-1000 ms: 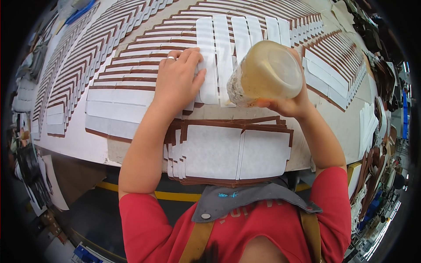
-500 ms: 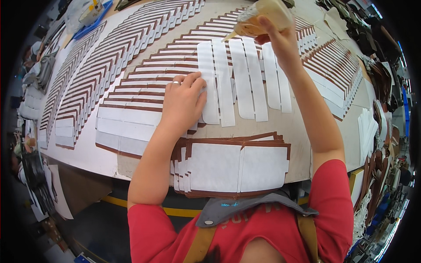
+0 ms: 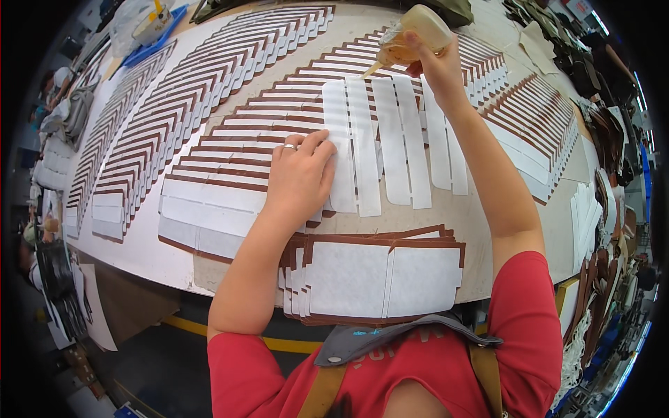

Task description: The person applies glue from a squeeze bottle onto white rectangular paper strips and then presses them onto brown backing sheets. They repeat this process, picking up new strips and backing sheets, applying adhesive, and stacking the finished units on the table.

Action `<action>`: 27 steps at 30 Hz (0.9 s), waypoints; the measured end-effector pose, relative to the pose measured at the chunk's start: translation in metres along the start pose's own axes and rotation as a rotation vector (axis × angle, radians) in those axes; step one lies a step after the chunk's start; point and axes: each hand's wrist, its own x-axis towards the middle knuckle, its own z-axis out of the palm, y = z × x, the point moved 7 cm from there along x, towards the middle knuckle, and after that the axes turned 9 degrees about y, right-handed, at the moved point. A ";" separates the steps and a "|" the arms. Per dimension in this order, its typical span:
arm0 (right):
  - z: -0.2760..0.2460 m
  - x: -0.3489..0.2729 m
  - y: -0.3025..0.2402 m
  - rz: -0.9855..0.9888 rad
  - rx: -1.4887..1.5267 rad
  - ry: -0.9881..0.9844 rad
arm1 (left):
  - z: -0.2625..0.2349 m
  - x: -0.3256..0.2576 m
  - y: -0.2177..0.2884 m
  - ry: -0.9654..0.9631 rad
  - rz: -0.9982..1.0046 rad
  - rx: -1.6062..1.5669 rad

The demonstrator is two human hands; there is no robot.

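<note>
Over tabletop [image 3: 557,230], gripping squeeze bottle [image 3: 426,28] in right hand [image 3: 439,68] at far end of white strips [image 3: 342,160]. Resting open left hand [image 3: 300,175] alongside.

Worktop [image 3: 446,214] brightly, evenly lit; shadows soft. Floor [image 3: 223,380] below dim. Light strip [image 3: 631,376] glares at lower right rim. White strips [image 3: 339,171] pale, little texture. Fisheye bows worktop edge; corners black; centre fairly sharp, rim soft.
</note>
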 end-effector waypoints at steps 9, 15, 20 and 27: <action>-0.014 -0.030 0.001 0.160 0.077 -0.082 | -0.001 0.001 0.001 0.020 0.009 -0.011; -0.022 -0.070 -0.015 0.238 0.095 -0.137 | 0.000 0.000 -0.001 0.017 -0.005 -0.010; -0.034 -0.103 -0.018 0.297 0.084 -0.131 | 0.001 0.000 0.001 0.037 0.013 -0.015; -0.043 -0.139 -0.024 0.403 0.105 -0.161 | 0.000 0.000 0.000 0.044 -0.002 0.006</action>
